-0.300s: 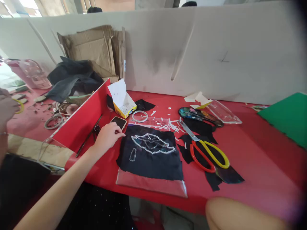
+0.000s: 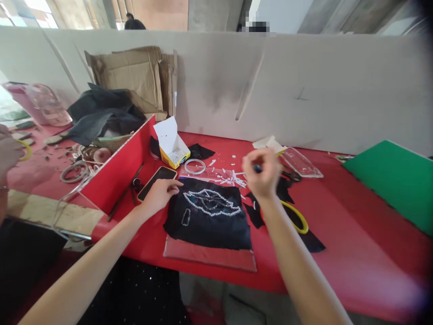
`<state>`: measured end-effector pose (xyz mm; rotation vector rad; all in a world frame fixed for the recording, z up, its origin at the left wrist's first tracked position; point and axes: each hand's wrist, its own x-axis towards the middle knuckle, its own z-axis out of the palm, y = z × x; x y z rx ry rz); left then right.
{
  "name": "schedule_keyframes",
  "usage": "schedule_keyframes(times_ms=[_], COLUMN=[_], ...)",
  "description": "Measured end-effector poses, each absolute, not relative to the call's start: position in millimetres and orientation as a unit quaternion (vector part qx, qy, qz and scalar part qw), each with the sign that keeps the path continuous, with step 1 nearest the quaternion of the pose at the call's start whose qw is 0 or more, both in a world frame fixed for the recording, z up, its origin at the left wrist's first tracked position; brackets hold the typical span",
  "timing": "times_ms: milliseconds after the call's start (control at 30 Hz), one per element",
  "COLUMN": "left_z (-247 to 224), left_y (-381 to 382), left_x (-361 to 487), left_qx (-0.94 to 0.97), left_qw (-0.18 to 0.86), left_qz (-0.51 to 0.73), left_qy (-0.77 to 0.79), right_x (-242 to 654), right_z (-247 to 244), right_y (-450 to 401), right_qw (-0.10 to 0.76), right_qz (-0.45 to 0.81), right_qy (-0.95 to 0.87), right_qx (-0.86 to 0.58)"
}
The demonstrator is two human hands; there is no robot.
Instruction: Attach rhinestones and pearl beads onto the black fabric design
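Note:
Black cloth (image 2: 209, 232) with a beaded outline (image 2: 213, 212) lies on a clear plastic sheet (image 2: 209, 255) on the red table. My left hand (image 2: 161, 194) is at the cloth's upper left corner beside a phone (image 2: 158, 176), its fingers curled together; whatever they pinch is too small to make out. My right hand (image 2: 262, 169), slightly blurred, is raised above the scissors (image 2: 299, 216) and black scraps, with its fingers curled round; a small dark thing shows at them, not clear enough to name. The hand and forearm hide part of the scissors.
An open yellow and white box (image 2: 174, 153) and a clear ring (image 2: 195, 166) stand behind the cloth. A red divider (image 2: 118, 169) is on the left, with a person's hand (image 2: 10, 149) beyond it. A green board (image 2: 392, 180) lies right, a clear tray (image 2: 302, 162) behind.
My right arm has come in from the lower right and the hand is now over the scissors. My left hand has moved slightly right relative to the phone, uncovering more of it. The view has shifted.

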<state>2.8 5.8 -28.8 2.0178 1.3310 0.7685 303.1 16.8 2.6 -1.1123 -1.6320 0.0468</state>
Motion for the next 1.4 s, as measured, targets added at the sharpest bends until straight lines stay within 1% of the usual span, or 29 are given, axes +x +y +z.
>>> schedule_keyframes(times_ms=[67,133,233,367,433,467,567,633,700,767,800,900,1000,1100,1400], left_z=[-29.3,-27.8,-26.0,-29.5,-31.9,-32.6,-32.2,-30.9,-30.2,-30.7,-31.3,-33.5,-34.3,-33.7,-33.8], left_y=[6.3,6.6,7.7,9.8,10.3,10.2,8.2,5.6,2.8,1.2,1.0,3.7,8.2,11.1,9.6], left_x=[2.4,3.2,6.3,8.4,7.7,7.3,7.4,9.1,11.2,12.4,12.4,9.8,5.9,3.6,3.6], left_qx=[0.73,0.715,0.687,0.646,0.653,0.67,0.75,0.789,0.811,0.826,0.831,0.839,0.841,0.833,0.802], left_qw=[0.34,0.344,0.373,0.416,0.409,0.387,0.244,0.16,0.13,0.119,0.112,0.073,0.032,0.034,0.109], left_qz=[0.31,0.329,0.35,0.368,0.372,0.367,0.323,0.29,0.267,0.251,0.245,0.242,0.25,0.245,0.24], left_qy=[0.504,0.511,0.516,0.523,0.518,0.517,0.522,0.518,0.504,0.49,0.486,0.482,0.478,0.494,0.536], right_x=[300.6,299.4,301.6,307.3,309.9,311.0,313.4,314.0,313.8,313.1,312.8,312.2,312.7,313.5,313.9], right_z=[-13.3,-29.9,-45.8,-49.4,-49.5,-49.9,-51.8,-52.8,-53.2,-53.6,-54.1,-56.9,-59.6,-59.8,-57.4], right_y=[24.9,31.2,36.6,41.2,43.2,43.8,43.2,40.9,38.0,35.8,35.2,35.3,36.7,37.1,37.7], right_qw=[0.527,0.49,0.472,0.461,0.452,0.447,0.437,0.429,0.386,0.318,0.289,0.238,0.207,0.213,0.256], right_qz=[0.116,0.215,0.304,0.379,0.388,0.388,0.377,0.321,0.199,0.072,0.034,0.015,0.006,-0.015,-0.045], right_qy=[-0.693,-0.68,-0.636,-0.587,-0.583,-0.585,-0.589,-0.611,-0.675,-0.748,-0.776,-0.822,-0.826,-0.809,-0.787], right_qx=[-0.479,-0.502,-0.53,-0.547,-0.552,-0.554,-0.566,-0.584,-0.597,-0.578,-0.56,-0.517,-0.524,-0.548,-0.559])
